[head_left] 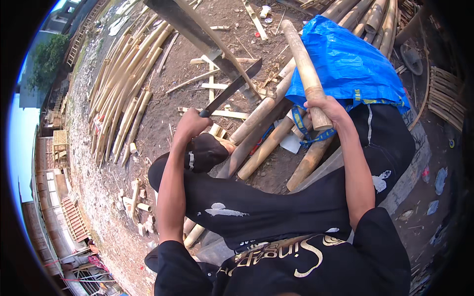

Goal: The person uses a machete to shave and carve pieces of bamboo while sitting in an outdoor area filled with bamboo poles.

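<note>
My left hand (pixel 192 123) is closed round the dark handle of a machete (pixel 233 89), whose long blade points up and to the right, in front of a wooden post (pixel 212 42). In my right hand (pixel 328 109) is a thick, pale bamboo pole (pixel 302 61), gripped near its lower end. The pole slants up to the left, and its near end shows below my fingers. Behind it, a blue tarp bag (pixel 350 59) with patterned straps lies over my right leg. Several bamboo poles (pixel 266 153) rest on the ground between my legs.
A large stack of split bamboo (pixel 126 84) lies on the ground at the left. More round poles (pixel 370 19) are piled at the far right, near a slatted bamboo panel (pixel 446 96). Cut strips (pixel 212 86) and chips litter the soil ahead. A plastic bottle (pixel 441 181) lies at right.
</note>
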Motion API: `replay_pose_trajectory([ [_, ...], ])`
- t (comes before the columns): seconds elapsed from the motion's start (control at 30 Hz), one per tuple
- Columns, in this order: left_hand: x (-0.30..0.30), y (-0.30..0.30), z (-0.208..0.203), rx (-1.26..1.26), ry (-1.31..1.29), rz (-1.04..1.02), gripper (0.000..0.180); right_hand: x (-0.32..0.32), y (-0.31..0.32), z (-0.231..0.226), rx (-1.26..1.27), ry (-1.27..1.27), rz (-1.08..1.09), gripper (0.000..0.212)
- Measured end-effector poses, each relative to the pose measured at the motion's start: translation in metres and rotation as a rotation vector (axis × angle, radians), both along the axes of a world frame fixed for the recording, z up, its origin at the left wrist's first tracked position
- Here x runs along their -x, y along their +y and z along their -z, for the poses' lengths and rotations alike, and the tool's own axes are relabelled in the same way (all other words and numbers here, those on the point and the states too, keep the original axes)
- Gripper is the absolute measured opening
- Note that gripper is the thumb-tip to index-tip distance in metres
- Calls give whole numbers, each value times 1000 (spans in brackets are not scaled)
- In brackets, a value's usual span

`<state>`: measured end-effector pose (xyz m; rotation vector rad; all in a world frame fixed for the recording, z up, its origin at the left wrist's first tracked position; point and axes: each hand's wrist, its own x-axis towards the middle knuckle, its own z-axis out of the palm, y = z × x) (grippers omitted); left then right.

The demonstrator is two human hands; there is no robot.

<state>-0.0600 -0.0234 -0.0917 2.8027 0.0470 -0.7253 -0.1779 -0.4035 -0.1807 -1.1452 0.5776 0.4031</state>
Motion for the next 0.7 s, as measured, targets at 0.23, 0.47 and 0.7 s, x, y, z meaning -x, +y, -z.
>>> replay_pose_trajectory([
  [0.23,18,-15,80,-8,5,-12,36,18,23,-16,195,-128,79,41],
  [0.47,25,9,110,-18,-15,-20,36,36,60,-30,214,-73,-53,52],
  [0.7,-3,-16,83,87,-87,-55,31,22,70,-22,203,-109,-64,49],
])
